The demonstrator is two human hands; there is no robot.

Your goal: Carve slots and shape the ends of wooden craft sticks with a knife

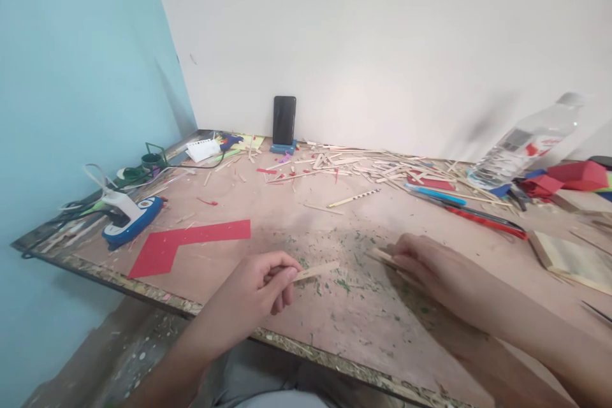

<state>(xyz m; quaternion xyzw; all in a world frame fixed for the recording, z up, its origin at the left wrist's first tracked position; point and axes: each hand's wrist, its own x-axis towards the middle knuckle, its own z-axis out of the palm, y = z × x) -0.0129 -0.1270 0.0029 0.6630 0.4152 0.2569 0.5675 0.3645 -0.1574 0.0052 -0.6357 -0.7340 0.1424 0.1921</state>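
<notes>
My left hand (pixel 277 282) pinches the end of a flat wooden craft stick (pixel 319 269) between thumb and forefinger, above the tabletop near its front edge. The stick's free end points right. To the right, my right hand (pixel 415 261) is closed around thin wooden sticks (pixel 382 256), whose tips stick out to the left; how many it holds is hidden. Small green scraps (pixel 342 284) lie scattered on the board below and between both hands.
A red paper piece (pixel 165 248) and a blue power strip (pixel 134 222) lie at left. A black phone (pixel 284 120) stands at the back beside piled sticks (pixel 382 166). Rightward are a pencil (pixel 354 197), a red cutter (pixel 488 220), a wooden block (pixel 568 261) and a tilted plastic bottle (pixel 526 140).
</notes>
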